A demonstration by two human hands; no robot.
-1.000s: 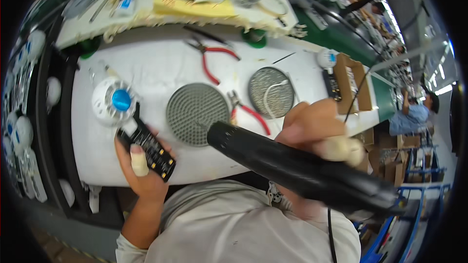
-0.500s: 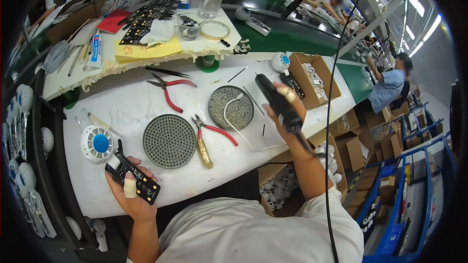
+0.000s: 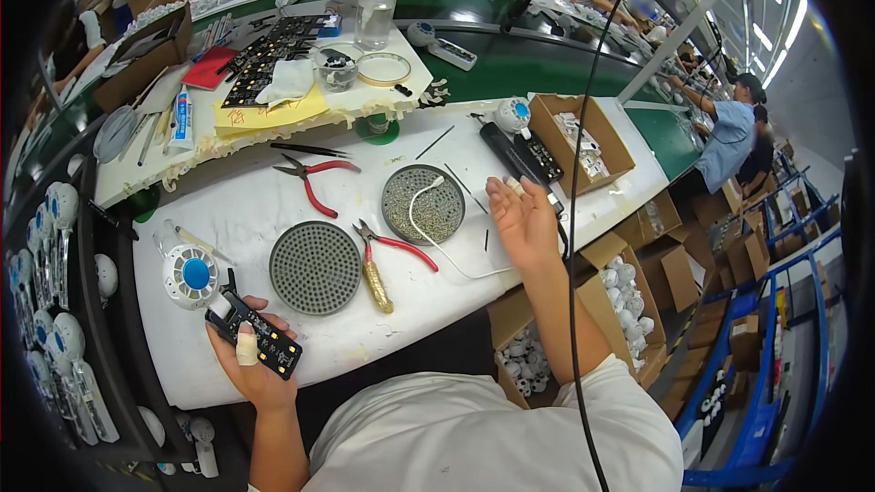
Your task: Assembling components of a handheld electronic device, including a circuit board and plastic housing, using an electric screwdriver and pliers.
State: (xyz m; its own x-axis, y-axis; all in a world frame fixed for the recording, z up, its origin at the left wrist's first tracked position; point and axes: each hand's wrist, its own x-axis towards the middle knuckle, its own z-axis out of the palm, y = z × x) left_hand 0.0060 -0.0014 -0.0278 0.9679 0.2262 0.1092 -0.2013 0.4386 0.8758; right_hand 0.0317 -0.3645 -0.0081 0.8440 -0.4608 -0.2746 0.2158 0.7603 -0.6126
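Observation:
My left hand (image 3: 260,378) is closed around a black circuit board (image 3: 266,339) with small yellow squares, its bandaged thumb lying on top. At the board's upper end is a white round device (image 3: 190,277) with a blue centre; whether they are joined I cannot tell. My right hand (image 3: 527,230) is open, palm up, with a bandage on one finger. Just beyond its fingers a black electric screwdriver (image 3: 512,153) lies on the white table (image 3: 410,296). To the left of that hand, a dish of small screws (image 3: 421,205) has a white cable (image 3: 442,251) across it.
Mid-table are a grey perforated disc (image 3: 315,268), cutters (image 3: 375,269) and red-handled pliers (image 3: 314,182). A carton of white parts (image 3: 583,146) stands at the right. The raised shelf (image 3: 401,105) at the back holds boards and a jar. A black cable (image 3: 571,310) hangs in front.
The electric screwdriver has gone from my right hand to the table beside the carton. My right hand has drawn back and opened. My left hand keeps hold of the board.

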